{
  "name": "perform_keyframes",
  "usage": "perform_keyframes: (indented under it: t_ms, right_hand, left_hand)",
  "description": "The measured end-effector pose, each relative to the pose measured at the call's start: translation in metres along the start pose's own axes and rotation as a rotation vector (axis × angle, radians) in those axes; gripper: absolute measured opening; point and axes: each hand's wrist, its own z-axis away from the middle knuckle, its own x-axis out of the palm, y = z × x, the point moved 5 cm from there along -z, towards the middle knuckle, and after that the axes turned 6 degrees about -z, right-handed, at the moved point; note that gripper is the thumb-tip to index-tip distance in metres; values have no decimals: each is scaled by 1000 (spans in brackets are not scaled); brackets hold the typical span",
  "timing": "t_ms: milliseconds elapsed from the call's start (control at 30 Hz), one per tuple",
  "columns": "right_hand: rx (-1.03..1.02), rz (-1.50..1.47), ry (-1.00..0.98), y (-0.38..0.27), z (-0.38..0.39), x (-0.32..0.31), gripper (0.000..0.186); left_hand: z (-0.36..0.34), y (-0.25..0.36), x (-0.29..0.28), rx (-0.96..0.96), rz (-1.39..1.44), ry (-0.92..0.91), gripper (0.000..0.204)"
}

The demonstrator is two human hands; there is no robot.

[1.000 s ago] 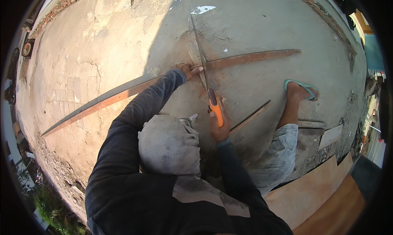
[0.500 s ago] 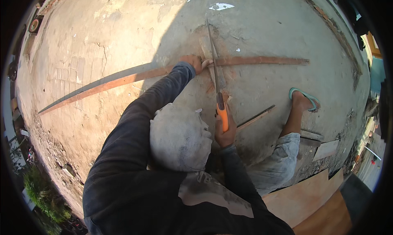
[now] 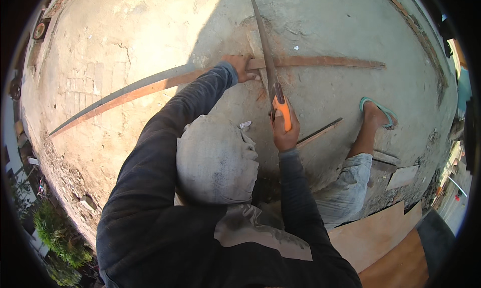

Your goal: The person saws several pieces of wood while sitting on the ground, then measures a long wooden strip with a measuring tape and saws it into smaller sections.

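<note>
Gripping an orange-handled metal handsaw (image 3: 269,62) with your right hand (image 3: 285,133) | your left hand (image 3: 240,67) is clasping a long reddish-brown wooden plank (image 3: 305,61) | plank is lying along the grey concrete floor (image 3: 330,25), crossing beneath the handsaw

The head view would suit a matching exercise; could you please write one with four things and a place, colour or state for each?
1. Left hand
2. Right hand
3. Sandal
4. Long wooden strip

A. Crossed by the saw blade
B. Turquoise green
C. At the strip, left of the blade
D. Around the orange saw handle

Pairs: 1-C, 2-D, 3-B, 4-A
</note>
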Motion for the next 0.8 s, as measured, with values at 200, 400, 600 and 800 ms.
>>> perform_keyframes:
  t_ms: [200,400,600,800]
  right_hand:
    - [-41,84,-25,10,65,-13,49]
    - [-53,74,13,-1,97,-36,52]
    - [86,80,-71,-11,-13,25,56]
    - [112,117,-95,-14,165,-56,59]
  left_hand:
    - [-21,-28,26,-167,-67,-88,53]
    - [-22,-17,24,-171,-73,-81,47]
    - [-20,-21,29,-178,-79,-46,46]
    - [-19,-20,23,-169,-57,-50,43]
